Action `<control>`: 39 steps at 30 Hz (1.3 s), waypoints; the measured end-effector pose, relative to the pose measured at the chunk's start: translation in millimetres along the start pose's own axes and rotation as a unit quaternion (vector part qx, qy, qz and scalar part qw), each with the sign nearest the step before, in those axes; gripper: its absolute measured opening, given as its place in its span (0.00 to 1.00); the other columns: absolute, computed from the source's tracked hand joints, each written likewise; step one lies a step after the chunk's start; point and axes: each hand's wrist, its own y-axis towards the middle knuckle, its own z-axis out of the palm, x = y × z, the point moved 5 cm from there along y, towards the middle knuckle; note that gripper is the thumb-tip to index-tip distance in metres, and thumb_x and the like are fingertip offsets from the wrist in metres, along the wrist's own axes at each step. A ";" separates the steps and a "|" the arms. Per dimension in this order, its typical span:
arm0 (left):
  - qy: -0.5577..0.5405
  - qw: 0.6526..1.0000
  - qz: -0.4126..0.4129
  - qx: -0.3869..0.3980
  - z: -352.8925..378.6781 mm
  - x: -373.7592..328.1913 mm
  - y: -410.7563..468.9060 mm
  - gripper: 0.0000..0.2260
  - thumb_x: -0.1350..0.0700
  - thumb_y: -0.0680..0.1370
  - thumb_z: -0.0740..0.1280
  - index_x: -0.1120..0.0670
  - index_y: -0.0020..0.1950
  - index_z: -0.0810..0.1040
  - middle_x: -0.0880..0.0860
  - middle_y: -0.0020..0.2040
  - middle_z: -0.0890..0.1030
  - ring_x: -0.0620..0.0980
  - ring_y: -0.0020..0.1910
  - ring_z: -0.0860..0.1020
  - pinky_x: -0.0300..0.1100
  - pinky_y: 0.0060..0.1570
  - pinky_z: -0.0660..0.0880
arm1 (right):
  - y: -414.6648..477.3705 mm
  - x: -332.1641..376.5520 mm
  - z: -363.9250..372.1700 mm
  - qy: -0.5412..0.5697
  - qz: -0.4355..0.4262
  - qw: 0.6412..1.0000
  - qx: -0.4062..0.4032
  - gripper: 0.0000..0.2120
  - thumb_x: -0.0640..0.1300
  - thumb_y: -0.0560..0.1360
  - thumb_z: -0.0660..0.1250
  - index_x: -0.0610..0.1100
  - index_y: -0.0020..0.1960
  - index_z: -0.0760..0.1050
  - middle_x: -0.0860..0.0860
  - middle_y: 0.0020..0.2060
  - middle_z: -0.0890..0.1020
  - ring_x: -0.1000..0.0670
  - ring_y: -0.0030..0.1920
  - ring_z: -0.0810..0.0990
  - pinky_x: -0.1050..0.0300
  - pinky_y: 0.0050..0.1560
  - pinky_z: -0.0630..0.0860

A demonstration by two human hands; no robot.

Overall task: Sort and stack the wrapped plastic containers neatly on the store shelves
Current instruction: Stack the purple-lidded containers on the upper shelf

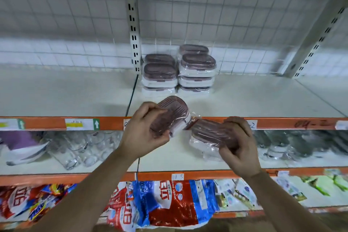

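Observation:
My left hand [146, 128] grips a wrapped container with a mauve lid [173, 114], tilted, in front of the top shelf's orange edge [47, 123]. My right hand [238, 141] grips a second wrapped container [207, 133], also tilted, just right of the first; their ends almost touch. Farther back on the white top shelf [66, 96] stand two stacks of the same wrapped containers, a lower left stack [160, 75] and a taller right stack [196, 69], side by side, with more containers behind them.
A slotted metal upright [134, 30] rises just left of the stacks, another [318, 39] at the far right. A wire grid backs the shelf. The shelf below holds clear glasses [82, 147]. Lower down lie red and blue bags [169, 201].

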 end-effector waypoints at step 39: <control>0.157 0.982 -0.084 -0.065 -45.8 49.1 150.0 0.35 0.32 0.71 0.65 0.58 0.67 0.75 0.57 0.63 0.76 0.57 0.64 0.72 0.48 0.65 0.69 | 102.5 -64.3 81.3 -0.204 -0.061 0.963 0.164 0.24 0.65 0.71 0.63 0.51 0.59 0.70 0.51 0.58 0.74 0.42 0.61 0.68 0.43 0.54 0.75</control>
